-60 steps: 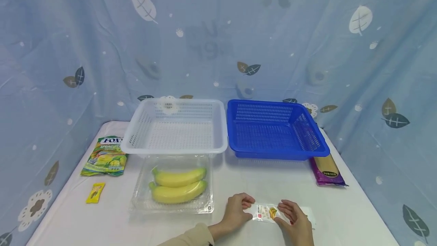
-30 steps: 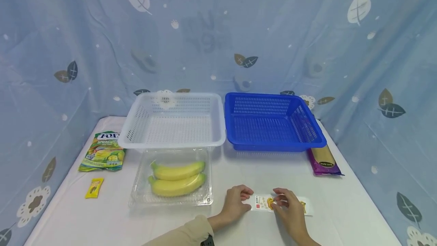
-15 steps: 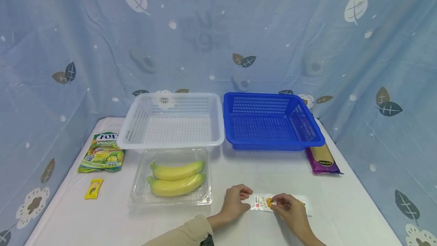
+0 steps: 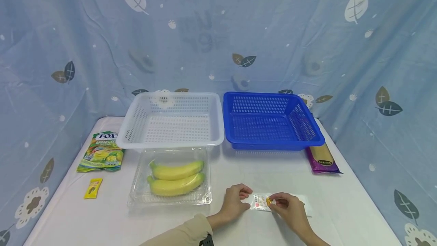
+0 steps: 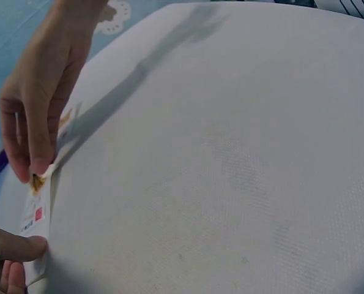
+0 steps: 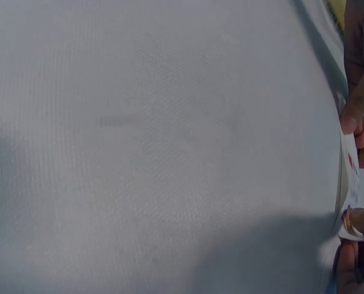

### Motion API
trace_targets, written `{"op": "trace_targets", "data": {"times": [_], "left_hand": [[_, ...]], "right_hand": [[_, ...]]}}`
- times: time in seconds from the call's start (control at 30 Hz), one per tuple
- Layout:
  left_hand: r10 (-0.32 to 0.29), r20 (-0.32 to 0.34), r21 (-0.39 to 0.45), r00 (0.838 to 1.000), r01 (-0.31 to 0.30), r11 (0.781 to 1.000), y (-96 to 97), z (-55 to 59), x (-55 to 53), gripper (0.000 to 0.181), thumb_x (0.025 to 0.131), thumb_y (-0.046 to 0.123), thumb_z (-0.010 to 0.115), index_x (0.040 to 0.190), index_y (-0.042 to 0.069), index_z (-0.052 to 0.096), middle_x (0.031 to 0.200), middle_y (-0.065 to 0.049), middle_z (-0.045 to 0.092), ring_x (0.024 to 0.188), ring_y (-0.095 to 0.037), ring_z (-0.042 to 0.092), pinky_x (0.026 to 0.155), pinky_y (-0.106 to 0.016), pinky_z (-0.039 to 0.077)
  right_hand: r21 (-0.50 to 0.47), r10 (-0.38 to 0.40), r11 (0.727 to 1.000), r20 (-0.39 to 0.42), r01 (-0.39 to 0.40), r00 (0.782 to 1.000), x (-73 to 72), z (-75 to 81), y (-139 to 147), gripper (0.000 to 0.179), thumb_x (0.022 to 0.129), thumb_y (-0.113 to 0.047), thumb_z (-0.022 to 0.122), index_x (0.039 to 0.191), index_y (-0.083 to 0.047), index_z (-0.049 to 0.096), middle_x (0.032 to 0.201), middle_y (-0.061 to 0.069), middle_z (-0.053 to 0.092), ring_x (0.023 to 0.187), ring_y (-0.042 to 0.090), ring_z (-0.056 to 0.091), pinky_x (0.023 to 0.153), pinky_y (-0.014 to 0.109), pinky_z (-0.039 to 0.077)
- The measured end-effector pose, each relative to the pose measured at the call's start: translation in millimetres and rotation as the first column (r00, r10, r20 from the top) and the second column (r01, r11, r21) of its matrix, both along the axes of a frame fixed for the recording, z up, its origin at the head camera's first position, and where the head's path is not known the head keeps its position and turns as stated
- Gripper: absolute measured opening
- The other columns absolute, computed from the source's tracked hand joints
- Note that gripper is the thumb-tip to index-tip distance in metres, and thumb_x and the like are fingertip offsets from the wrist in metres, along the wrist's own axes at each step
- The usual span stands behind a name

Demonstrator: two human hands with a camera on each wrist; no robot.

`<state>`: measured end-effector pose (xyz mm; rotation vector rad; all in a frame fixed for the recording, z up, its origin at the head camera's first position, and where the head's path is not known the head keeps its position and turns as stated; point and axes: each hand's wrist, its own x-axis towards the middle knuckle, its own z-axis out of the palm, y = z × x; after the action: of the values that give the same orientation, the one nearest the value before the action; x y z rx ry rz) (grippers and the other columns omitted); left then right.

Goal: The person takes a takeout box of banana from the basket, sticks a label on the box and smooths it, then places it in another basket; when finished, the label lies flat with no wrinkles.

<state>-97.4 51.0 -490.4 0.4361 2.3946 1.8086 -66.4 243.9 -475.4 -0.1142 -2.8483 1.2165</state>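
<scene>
A long, flat white packet [image 4: 259, 202] with a red square and a yellow banana picture lies on the white table near the front. My left hand [image 4: 235, 203] grips its left end; the left wrist view shows the thumb on the printed face. Just left of the packet's middle, my right hand [image 4: 291, 212] pinches the film at the banana picture between thumb and fingertips. The right wrist view shows the film [image 6: 353, 226] bunched up in that pinch. Part of the packet's right half is hidden behind the right hand.
A clear plastic box [image 4: 136, 196] with two bananas [image 4: 177, 177] stands left of my hands. Behind are a white basket [image 4: 170, 145] and a blue basket [image 4: 273, 145]. A candy bag [image 4: 102, 153] and small yellow sachet [image 4: 93, 188] lie left, a purple packet [image 4: 323, 160] right.
My right hand has moved left along the packet, and its spread fingers have come together into a pinch on the film. My left hand stays at the left end. The head view has tilted slightly down.
</scene>
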Motion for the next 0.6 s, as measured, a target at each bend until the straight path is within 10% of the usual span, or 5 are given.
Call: {"op": "trace_targets", "data": {"times": [0.3,0.6], "left_hand": [[-0.012,-0.008,-0.015,1.000,0.012,1.000,1.3,0.0,-2.1,0.037,0.058,-0.024,0.070,0.090,-0.006,0.066,0.083,-0.011,0.067,0.075,-0.016,0.063,0.071,-0.021,0.055],[-0.010,0.005,-0.017,1.000,0.011,1.000,0.1,-1.5,-1.1,0.038,0.058,-0.023,0.071,0.091,-0.005,0.066,0.083,-0.010,0.067,0.076,-0.017,0.063,0.072,-0.023,0.056]], "right_hand": [[0.020,0.011,1.000,0.042,-0.011,0.999,-2.7,-0.2,1,0.019,0.068,-0.002,0.084,0.083,-0.008,0.074,0.070,-0.004,0.061,0.061,0.003,0.053,0.056,0.017,0.048],[-0.269,0.087,0.956,-0.109,-0.114,0.990,-2.5,-16.8,13,0.029,0.063,0.010,0.081,0.088,0.000,0.071,0.087,0.011,0.070,0.075,0.006,0.065,0.066,0.019,0.056]]}}
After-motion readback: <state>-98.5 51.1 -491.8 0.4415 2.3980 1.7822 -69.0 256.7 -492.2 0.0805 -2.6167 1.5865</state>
